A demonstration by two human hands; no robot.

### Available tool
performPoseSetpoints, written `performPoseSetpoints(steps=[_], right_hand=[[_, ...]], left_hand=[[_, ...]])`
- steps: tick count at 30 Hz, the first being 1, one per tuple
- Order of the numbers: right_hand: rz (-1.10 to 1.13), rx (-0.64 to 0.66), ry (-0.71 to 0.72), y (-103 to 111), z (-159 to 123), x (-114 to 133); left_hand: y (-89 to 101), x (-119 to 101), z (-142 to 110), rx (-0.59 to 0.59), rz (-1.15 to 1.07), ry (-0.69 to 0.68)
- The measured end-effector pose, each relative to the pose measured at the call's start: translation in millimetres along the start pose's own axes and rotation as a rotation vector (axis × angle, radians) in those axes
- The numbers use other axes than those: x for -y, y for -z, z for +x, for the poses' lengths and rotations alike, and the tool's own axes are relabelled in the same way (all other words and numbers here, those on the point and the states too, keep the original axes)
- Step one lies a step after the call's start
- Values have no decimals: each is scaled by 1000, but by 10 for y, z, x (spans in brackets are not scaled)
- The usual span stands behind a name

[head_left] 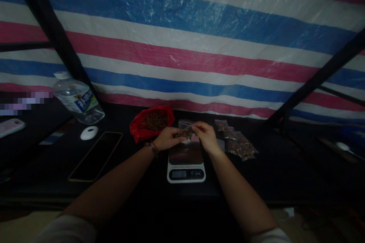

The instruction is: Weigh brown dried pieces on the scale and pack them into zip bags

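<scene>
A small clear zip bag (185, 124) with brownish bits inside is held above the digital kitchen scale (186, 155). My left hand (167, 139) grips the bag's left side, thumb in front. At its top right edge, my right hand (206, 135) pinches the bag between thumb and fingers. Just left of the scale lies an open red plastic bag (138, 133) full of loose brown pieces (155, 120). Several filled zip bags (242, 146) overlap one another to the right of my right hand. The scale's display is too dim to read.
A large clear bottle (78, 98) stands at the back left, near a white oval object (89, 133) and a dark phone (96, 156). Behind the black table hangs a striped plastic sheet (182, 53), with dark metal poles (57, 34) at both sides.
</scene>
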State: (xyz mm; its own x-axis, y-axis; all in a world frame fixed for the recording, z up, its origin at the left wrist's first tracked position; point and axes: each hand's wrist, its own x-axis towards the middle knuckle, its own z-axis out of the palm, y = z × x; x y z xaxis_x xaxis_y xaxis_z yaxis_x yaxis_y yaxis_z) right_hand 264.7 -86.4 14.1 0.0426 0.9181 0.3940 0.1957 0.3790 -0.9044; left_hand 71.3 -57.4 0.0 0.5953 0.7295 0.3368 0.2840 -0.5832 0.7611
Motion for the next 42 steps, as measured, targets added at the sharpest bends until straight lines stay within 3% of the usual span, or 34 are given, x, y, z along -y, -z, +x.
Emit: performPoseSetpoints(steps=[11,21,30,35,42], right_hand=[[170,-14,-157,-58,-24,-88],[134,-6,-110,-98,-61,-14],[106,-65,-83,-118,-85,15],[19,-61,-7,-143,-108,-20],[-128,-10,118,-158,-134,84]], left_hand=[[8,0,21,-251,-41,-40],[8,-8,12,-435,-119,-38],[31,-124,-6,-383,-152,-86],[0,-131,-2,-423,-199,-55],[5,-196,-15,-411,-96,-39]])
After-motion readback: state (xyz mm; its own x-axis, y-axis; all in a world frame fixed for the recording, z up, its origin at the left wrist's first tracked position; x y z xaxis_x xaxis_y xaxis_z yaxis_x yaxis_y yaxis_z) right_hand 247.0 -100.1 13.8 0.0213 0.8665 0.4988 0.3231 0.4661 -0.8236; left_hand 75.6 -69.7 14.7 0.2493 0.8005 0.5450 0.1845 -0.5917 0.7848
